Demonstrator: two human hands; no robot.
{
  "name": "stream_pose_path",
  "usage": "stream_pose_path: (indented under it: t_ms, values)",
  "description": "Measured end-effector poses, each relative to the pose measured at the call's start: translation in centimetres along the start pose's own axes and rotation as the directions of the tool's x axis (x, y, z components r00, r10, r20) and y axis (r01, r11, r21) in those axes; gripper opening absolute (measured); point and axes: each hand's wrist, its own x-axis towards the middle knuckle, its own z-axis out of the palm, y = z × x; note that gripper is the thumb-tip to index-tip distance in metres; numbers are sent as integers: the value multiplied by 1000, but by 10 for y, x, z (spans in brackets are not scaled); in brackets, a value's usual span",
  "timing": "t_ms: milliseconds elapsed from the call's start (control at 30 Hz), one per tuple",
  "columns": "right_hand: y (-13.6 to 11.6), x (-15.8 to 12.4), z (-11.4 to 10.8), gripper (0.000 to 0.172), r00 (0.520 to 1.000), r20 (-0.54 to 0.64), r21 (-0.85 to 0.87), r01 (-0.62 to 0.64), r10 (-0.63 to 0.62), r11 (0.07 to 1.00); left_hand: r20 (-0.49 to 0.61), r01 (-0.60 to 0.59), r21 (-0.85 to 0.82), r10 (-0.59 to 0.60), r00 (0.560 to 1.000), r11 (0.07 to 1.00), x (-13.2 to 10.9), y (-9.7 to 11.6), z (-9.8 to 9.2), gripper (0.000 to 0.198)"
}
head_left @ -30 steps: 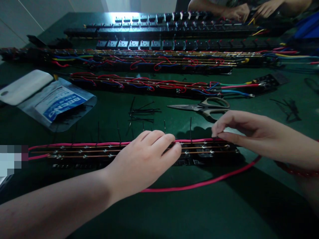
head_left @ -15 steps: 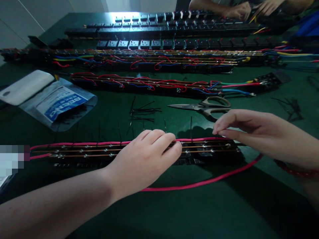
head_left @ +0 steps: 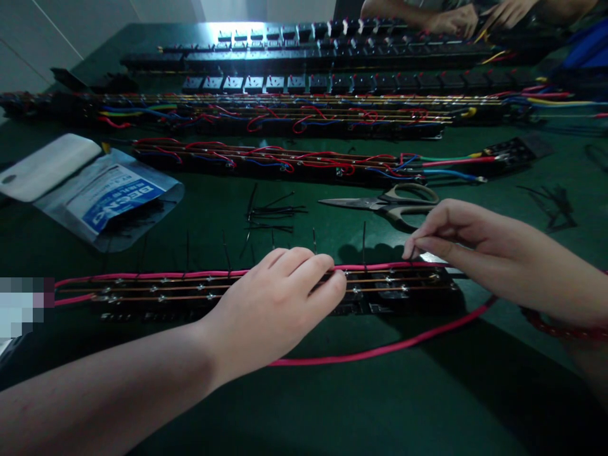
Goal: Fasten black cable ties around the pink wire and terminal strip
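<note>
A long black strip (head_left: 380, 303) with copper rods and solder joints lies across the table in front of me. A red cable (head_left: 175, 275) runs along its far edge and loops back on the near side (head_left: 351, 360). Several black cable ties (head_left: 364, 244) stand up from that edge. My left hand (head_left: 294, 291) is closed over the middle of the strip and the red cable; its fingertips are partly hidden. Near the strip's right end, my right hand (head_left: 468, 244) pinches thumb and forefinger on a thin black cable tie (head_left: 412, 258), mostly hidden.
Scissors (head_left: 394, 204) lie just beyond my right hand. Loose cable ties (head_left: 273, 211) lie mid-table, more (head_left: 553, 206) at right. A plastic bag (head_left: 128, 199) sits left. Other wired strips (head_left: 285, 161) lie farther back, where another person's hands (head_left: 456, 22) work.
My right hand has tilted and lifted slightly at the knuckles, its pinched fingertips shifting a little left. My left hand stays in place on the strip.
</note>
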Motion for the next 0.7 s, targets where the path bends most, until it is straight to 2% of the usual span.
stream_pose_path:
  t_ms: [167, 267, 400, 567, 700]
  values:
    - [-2, 3, -5, 56, 981, 155, 88, -136, 121, 987, 7, 2, 1, -2, 1000, 1000, 0, -1, 0, 29]
    - [-5, 4, -6, 61, 968, 189, 115, -191, 167, 975, 3, 1, 1, -1, 1000, 1000, 0, -1, 0, 29]
    - [-7, 4, -3, 59, 979, 150, 111, -155, 138, 982, 2, -2, 2, 2, 1000, 1000, 0, 0, 1, 30]
    - [-5, 2, 1, 55, 999, 48, -42, -21, 23, 999, 0, -3, 1, 3, 1000, 1000, 0, 0, 3, 31]
    - [-4, 0, 5, 56, 1000, -7, -123, -29, 29, 992, -7, 4, -10, -4, 1000, 1000, 1, 0, 2, 31]
